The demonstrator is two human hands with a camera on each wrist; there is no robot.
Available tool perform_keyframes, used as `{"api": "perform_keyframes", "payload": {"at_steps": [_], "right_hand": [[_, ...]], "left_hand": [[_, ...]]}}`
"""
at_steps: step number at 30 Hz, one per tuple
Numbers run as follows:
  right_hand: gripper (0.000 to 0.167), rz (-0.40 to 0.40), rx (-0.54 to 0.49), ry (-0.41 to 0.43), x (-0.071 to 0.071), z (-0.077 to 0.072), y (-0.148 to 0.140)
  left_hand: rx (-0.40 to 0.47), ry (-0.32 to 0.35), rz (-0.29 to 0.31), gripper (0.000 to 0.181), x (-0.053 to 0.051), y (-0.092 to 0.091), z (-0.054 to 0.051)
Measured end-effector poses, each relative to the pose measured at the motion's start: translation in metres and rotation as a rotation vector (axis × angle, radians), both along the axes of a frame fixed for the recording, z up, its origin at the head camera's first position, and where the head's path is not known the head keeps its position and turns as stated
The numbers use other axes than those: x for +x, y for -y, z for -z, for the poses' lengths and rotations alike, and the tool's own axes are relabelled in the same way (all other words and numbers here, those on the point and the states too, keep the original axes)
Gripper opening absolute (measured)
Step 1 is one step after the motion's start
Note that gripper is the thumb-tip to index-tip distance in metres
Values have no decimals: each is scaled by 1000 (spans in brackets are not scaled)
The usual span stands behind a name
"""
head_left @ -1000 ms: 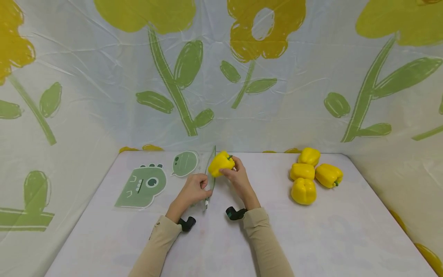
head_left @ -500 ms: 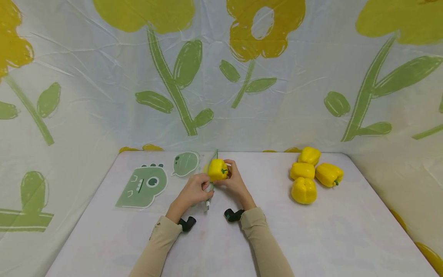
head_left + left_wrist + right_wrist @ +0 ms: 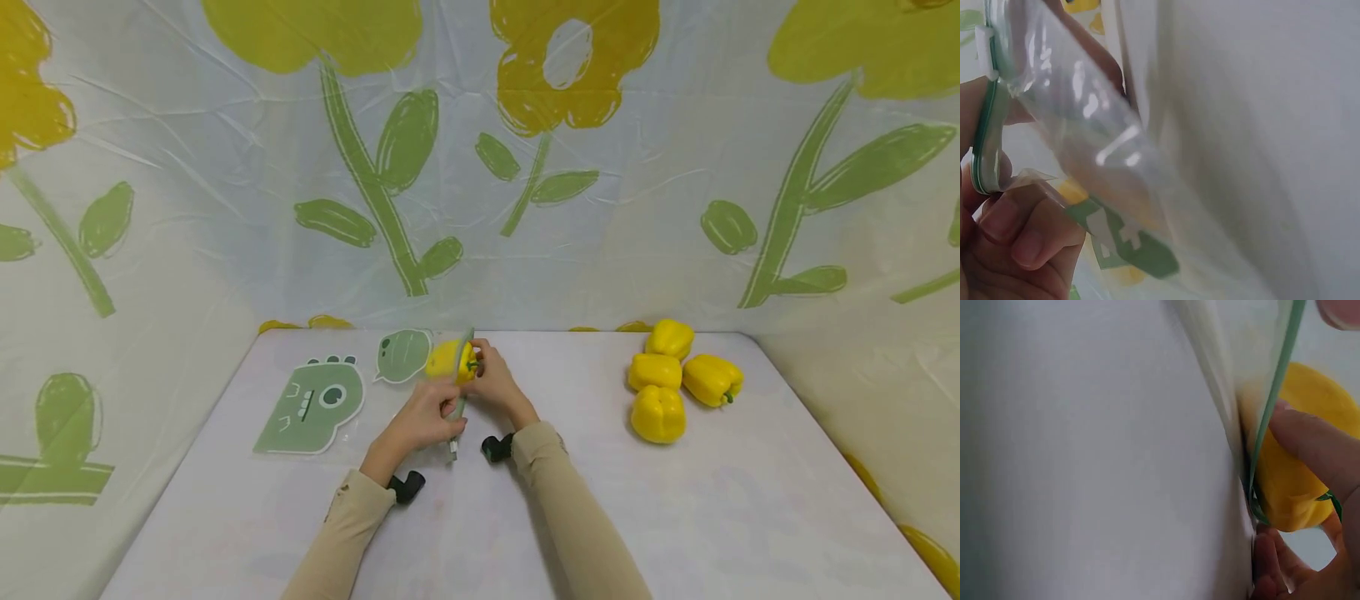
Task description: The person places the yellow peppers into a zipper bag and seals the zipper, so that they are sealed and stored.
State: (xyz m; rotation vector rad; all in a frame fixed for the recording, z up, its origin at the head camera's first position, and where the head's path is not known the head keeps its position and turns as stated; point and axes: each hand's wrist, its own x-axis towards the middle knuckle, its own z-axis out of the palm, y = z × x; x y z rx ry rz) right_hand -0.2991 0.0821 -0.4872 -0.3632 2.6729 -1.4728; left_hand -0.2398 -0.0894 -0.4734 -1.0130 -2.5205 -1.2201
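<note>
A clear zip bag [image 3: 307, 417] printed with a green dinosaur lies on its side, its mouth toward the right. My left hand [image 3: 422, 415] pinches the near part of that mouth, fingers curled on the green zip strip [image 3: 986, 134]; a white slider [image 3: 985, 53] shows in the left wrist view. A yellow bell pepper [image 3: 442, 362] sits partly inside the bag, stem end toward the right. My right hand [image 3: 497, 382] holds the pepper at its stem end, with the thumb [image 3: 1310, 440] on its side in the right wrist view. Some fingers are hidden behind the pepper and the bag.
Several more yellow bell peppers [image 3: 657, 414] stand grouped at the right of the white table [image 3: 720, 500]. A cloth with printed flowers [image 3: 645, 225] hangs behind and at the sides. Black cameras [image 3: 407, 487] are worn on both wrists.
My right hand has moved left and brought the pepper from outside the bag's mouth to partly inside it. My left hand keeps its pinch on the bag, nearly in place.
</note>
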Motion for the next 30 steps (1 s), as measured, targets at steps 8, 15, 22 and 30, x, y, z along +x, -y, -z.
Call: {"api": "perform_keyframes", "payload": {"at_steps": [8,15,22,30], "right_hand": [[78,-32,0,44,-5,0,-4],[74,-114,-202,80,-6,2,-13],[71,-68,-116,85,-8,2,-7],[70,-11,78,34,-7,-3,2]], "left_hand": [[6,-9,-28,43,0,-1,0],[-6,-7,-32,42,-1,1,-1],[8,16,-1,41,-1,3,0],[10,-30,3,43,-2,3,4]]}}
